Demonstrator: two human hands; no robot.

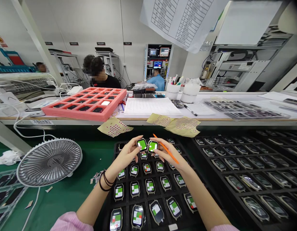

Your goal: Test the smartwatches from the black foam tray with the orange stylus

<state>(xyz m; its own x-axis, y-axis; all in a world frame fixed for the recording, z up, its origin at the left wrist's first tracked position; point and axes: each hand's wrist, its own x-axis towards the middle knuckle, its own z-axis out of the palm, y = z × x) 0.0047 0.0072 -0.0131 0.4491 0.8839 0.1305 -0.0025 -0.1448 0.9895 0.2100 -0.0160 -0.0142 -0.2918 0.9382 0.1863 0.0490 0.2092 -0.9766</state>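
My left hand [130, 150] grips a smartwatch [142, 145] with a lit green screen. Beside it, my right hand [165, 150] holds a second smartwatch [153, 146], also lit green and white. An orange stick-like tool [166, 149] lies across the back of my right hand, apparently tucked between the fingers. Both watches are raised over the far part of a black foam tray [144, 200]. In its slots sit several more watches, such as one with a green screen [150, 186]; some screens have red patches. My forearms hide part of the tray.
To the left stands a grey fan [52, 160] with a cable. More black trays of dark-screened watches [235, 183] lie at right. A raised shelf carries a pink foam tray [107, 110], papers [150, 106] and a pen [190, 110]; yellow sticker sheets [183, 126] hang from its edge.
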